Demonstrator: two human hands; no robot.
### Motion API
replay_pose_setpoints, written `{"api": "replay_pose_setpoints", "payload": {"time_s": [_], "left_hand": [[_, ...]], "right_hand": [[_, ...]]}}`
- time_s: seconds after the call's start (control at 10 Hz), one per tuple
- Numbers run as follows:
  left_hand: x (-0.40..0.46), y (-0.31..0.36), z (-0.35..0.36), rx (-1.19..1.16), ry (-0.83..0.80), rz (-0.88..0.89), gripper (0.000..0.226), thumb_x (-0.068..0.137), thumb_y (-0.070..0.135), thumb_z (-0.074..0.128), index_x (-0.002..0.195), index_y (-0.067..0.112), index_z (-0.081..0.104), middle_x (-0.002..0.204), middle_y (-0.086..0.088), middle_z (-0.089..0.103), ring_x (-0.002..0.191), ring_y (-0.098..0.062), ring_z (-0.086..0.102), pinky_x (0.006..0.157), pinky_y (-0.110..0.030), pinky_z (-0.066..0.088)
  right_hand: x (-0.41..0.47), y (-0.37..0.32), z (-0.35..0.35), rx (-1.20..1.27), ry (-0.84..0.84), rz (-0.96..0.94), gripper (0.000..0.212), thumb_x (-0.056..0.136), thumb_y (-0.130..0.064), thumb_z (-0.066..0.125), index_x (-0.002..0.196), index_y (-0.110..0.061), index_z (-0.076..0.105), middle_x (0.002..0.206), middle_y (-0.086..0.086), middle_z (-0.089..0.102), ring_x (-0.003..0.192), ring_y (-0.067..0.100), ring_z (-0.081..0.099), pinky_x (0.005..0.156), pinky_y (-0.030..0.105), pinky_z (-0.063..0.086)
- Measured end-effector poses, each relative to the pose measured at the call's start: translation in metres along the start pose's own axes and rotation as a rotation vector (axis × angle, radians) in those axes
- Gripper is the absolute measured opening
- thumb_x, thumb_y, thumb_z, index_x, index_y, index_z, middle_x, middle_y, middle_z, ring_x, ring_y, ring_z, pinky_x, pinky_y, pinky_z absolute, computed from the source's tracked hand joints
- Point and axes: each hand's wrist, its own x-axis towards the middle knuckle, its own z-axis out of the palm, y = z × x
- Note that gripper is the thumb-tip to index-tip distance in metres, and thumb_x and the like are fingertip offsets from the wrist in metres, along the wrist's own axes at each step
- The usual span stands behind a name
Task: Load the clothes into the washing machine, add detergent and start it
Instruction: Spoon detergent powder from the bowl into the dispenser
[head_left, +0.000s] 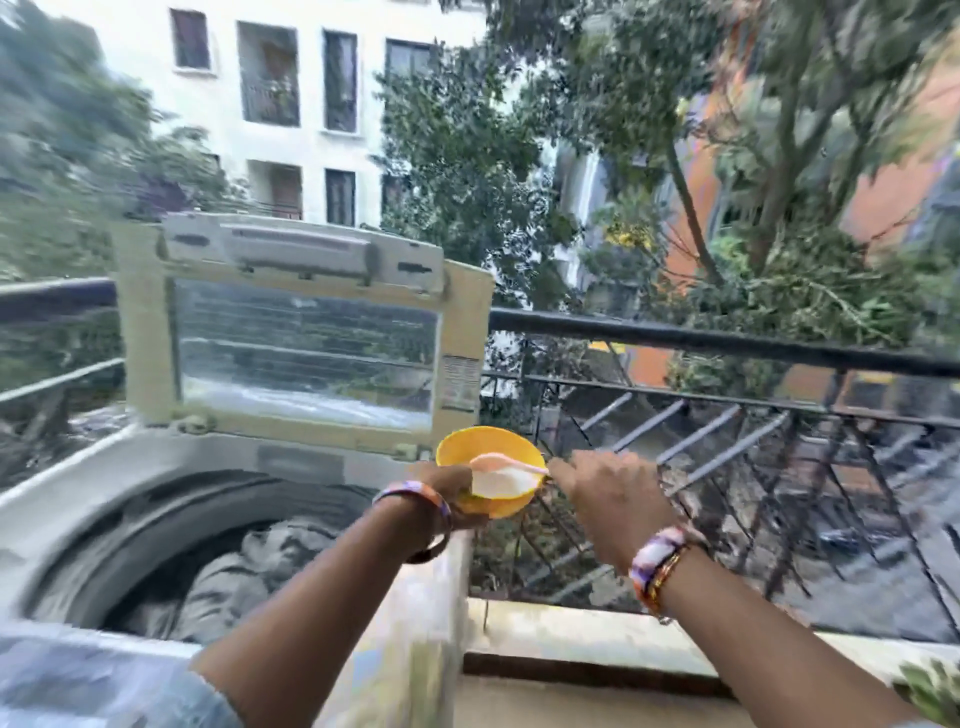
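A top-loading washing machine (72, 499) stands at the left with its lid (304, 332) raised upright. Grey clothes (244, 577) lie inside the drum. My left hand (447, 493) holds a yellow bowl (470, 447) of white detergent powder (501, 483) over the machine's right rear corner. My right hand (605, 493) pinches the handle of a pale pink spoon (501, 462) that lies across the bowl. Both wrists wear colourful bands.
A dark metal balcony railing (727, 343) runs behind and to the right of the machine, above a pale ledge (571, 634). Trees and a white building lie beyond. The picture is blurred.
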Motion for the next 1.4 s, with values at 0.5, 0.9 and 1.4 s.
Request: {"api": "replay_pose_setpoints", "payload": {"time_s": [0.5, 0.9, 1.4], "left_hand": [[0.093, -0.032, -0.193, -0.288, 0.068, -0.109, 0.021, 0.086, -0.010, 0.044, 0.105, -0.007, 0.052, 0.092, -0.024, 0.059, 0.068, -0.027, 0.057, 0.035, -0.032, 0.051], [0.102, -0.077, -0.212, -0.635, 0.028, -0.333, 0.013, 0.096, -0.002, 0.034, 0.102, -0.007, 0.044, 0.063, -0.021, 0.065, 0.052, -0.037, 0.064, 0.029, -0.037, 0.048], [0.143, -0.075, -0.275, -0.898, 0.630, -0.099, 0.041, 0.092, -0.012, 0.032, 0.133, -0.008, 0.037, 0.138, -0.025, 0.044, 0.112, -0.037, 0.051, 0.091, -0.053, 0.042]], "right_hand": [[0.140, -0.146, 0.014, 0.546, -0.341, 0.043, 0.030, 0.092, -0.026, 0.047, 0.120, -0.033, 0.056, 0.103, 0.004, 0.067, 0.098, 0.027, 0.062, 0.078, 0.031, 0.048], [0.155, -0.164, 0.105, 1.783, -0.732, 1.037, 0.025, 0.094, -0.004, 0.043, 0.072, -0.008, 0.054, 0.049, 0.005, 0.054, 0.026, 0.005, 0.043, 0.030, 0.010, 0.032], [0.215, -0.288, 0.217, 2.467, -0.605, 1.723, 0.030, 0.097, 0.006, 0.030, 0.071, 0.002, 0.044, 0.064, 0.020, 0.053, 0.048, 0.029, 0.061, 0.048, 0.027, 0.056]]}}
